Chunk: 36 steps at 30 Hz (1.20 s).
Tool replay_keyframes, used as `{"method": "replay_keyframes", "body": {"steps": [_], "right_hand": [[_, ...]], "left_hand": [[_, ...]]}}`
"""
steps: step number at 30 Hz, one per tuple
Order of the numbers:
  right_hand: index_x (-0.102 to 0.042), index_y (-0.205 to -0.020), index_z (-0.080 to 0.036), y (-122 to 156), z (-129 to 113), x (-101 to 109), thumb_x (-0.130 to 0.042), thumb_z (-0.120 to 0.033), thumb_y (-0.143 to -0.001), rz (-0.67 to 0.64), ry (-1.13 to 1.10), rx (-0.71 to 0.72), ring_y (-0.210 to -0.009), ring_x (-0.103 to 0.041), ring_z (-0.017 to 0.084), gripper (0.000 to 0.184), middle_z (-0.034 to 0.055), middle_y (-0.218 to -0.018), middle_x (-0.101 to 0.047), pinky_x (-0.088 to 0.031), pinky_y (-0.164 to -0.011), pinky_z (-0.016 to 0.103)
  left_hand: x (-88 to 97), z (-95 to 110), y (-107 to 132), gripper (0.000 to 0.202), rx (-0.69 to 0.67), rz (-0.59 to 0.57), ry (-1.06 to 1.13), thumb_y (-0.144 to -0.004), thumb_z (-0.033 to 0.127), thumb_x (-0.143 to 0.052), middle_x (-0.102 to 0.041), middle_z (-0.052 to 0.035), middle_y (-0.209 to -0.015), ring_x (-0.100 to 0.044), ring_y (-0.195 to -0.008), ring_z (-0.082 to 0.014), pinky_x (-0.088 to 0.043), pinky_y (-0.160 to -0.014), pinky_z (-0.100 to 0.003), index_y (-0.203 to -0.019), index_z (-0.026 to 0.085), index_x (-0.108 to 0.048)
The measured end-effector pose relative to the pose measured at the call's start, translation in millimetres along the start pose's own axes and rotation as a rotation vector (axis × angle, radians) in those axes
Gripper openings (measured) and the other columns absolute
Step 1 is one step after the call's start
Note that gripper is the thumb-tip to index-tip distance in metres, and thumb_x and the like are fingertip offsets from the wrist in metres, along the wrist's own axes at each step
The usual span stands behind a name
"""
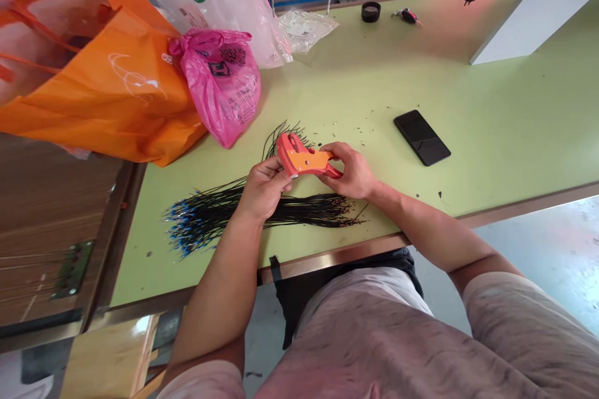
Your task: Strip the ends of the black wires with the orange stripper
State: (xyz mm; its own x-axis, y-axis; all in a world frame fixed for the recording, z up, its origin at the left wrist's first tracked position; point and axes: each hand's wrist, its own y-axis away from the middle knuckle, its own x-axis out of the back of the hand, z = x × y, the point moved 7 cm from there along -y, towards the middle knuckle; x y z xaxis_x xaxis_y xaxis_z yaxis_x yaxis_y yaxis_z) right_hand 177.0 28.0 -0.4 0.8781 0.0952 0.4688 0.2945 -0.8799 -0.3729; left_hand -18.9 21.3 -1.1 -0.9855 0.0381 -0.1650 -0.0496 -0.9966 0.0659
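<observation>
An orange and red wire stripper (306, 162) is held above the table, its handles to the right. My right hand (350, 171) is closed around those handles. The fingers of my left hand (266, 187) are pinched together against the red jaw end; what lies between them is hidden. Below both hands a bundle of black wires (309, 211) lies across the table, with blue parts and shiny tips (189, 224) at its left end and copper-coloured ends at its right. Behind the tool, more black wires (274, 137) are fanned out, partly covered by it.
On the green table (468, 112) lie a black phone (422, 137), a black ring-shaped piece (370, 11), keys (408, 16) and small scraps. An orange bag (116, 81), a pink plastic bag (224, 87) and clear bags (224, 0) stand left. A white post (528, 12) rises right.
</observation>
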Motion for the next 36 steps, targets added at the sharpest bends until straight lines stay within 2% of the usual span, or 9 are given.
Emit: {"method": "replay_keyframes", "body": {"steps": [3, 6, 13, 18, 21, 26, 31, 36], "right_hand": [[-0.068, -0.119, -0.023, 1.9, -5.2, -1.0, -0.075, -0.031, -0.082, -0.008, 0.086, 0.083, -0.107, -0.070, 0.028, 0.038, 0.0107, -0.115, -0.077, -0.060, -0.100, 0.047], [-0.067, -0.122, -0.023, 3.1, -9.3, -0.1, -0.075, -0.030, -0.084, -0.015, 0.143, 0.107, -0.109, -0.067, 0.029, 0.039, 0.0113, -0.117, -0.076, -0.058, -0.102, 0.048], [-0.067, -0.124, -0.022, 4.9, -14.6, -0.9, -0.075, -0.030, -0.087, -0.022, 0.203, 0.133, -0.112, -0.064, 0.031, 0.038, 0.0117, -0.119, -0.074, -0.056, -0.103, 0.048], [-0.067, -0.126, -0.021, 6.3, -14.8, -3.8, -0.074, -0.030, -0.088, -0.009, 0.226, 0.197, -0.113, -0.063, 0.031, 0.040, 0.0118, -0.118, -0.073, -0.055, -0.102, 0.048], [-0.067, -0.126, -0.021, 6.7, -14.6, -4.3, -0.074, -0.032, -0.088, 0.000, 0.240, 0.225, -0.111, -0.063, 0.031, 0.040, 0.0124, -0.118, -0.073, -0.055, -0.100, 0.048], [-0.067, -0.126, -0.021, 7.3, -17.7, -1.8, -0.072, -0.032, -0.090, 0.023, 0.263, 0.243, -0.110, -0.063, 0.031, 0.038, 0.0124, -0.117, -0.073, -0.056, -0.098, 0.048], [-0.067, -0.125, -0.021, 7.3, -19.8, -0.8, -0.072, -0.034, -0.090, 0.039, 0.286, 0.246, -0.106, -0.062, 0.030, 0.037, 0.0115, -0.115, -0.072, -0.055, -0.096, 0.046], [-0.067, -0.123, -0.021, 8.1, -20.4, -2.8, -0.074, -0.032, -0.087, 0.026, 0.300, 0.239, -0.102, -0.061, 0.028, 0.038, 0.0103, -0.112, -0.073, -0.055, -0.093, 0.044]], "left_hand": [[2.6, -2.0, -0.8, 0.041, 0.005, 0.056, 0.003, -0.047, 0.036, -0.101, -0.061, 0.0038, -0.057, -0.042, -0.049, -0.0058, -0.032, -0.046, -0.020, -0.061, 0.020, -0.067], [2.2, -0.8, -0.6, 0.041, 0.017, 0.070, 0.004, -0.046, 0.036, -0.101, -0.065, 0.0024, -0.060, -0.048, -0.051, -0.0073, -0.034, -0.046, -0.020, -0.061, 0.020, -0.067], [-0.3, 2.3, 0.3, 0.050, 0.009, 0.058, 0.021, -0.040, 0.044, -0.107, -0.071, -0.0010, -0.068, -0.063, -0.061, -0.0141, -0.054, -0.059, -0.028, -0.065, 0.019, -0.071], [-2.5, 1.4, 2.8, 0.059, 0.044, 0.037, 0.067, -0.038, 0.055, -0.111, -0.077, -0.0025, -0.074, -0.071, -0.067, -0.0172, -0.062, -0.068, -0.032, -0.071, 0.018, -0.078], [-2.5, 1.3, 4.6, 0.062, 0.067, 0.056, 0.090, -0.038, 0.059, -0.110, -0.081, -0.0045, -0.078, -0.075, -0.072, -0.0207, -0.064, -0.070, -0.032, -0.073, 0.018, -0.080], [-2.9, -0.4, 4.8, 0.059, 0.074, 0.060, 0.111, -0.039, 0.056, -0.111, -0.082, -0.0069, -0.080, -0.079, -0.076, -0.0248, -0.066, -0.072, -0.035, -0.073, 0.018, -0.080], [-2.7, 0.5, 4.1, 0.054, 0.046, 0.038, 0.114, -0.043, 0.053, -0.111, -0.082, -0.0053, -0.078, -0.078, -0.078, -0.0235, -0.066, -0.076, -0.034, -0.071, 0.019, -0.080], [-2.9, 1.5, 3.9, 0.057, 0.044, 0.012, 0.118, -0.047, 0.062, -0.109, -0.082, -0.0049, -0.078, -0.080, -0.080, -0.0248, -0.067, -0.079, -0.037, -0.072, 0.020, -0.079]]}}
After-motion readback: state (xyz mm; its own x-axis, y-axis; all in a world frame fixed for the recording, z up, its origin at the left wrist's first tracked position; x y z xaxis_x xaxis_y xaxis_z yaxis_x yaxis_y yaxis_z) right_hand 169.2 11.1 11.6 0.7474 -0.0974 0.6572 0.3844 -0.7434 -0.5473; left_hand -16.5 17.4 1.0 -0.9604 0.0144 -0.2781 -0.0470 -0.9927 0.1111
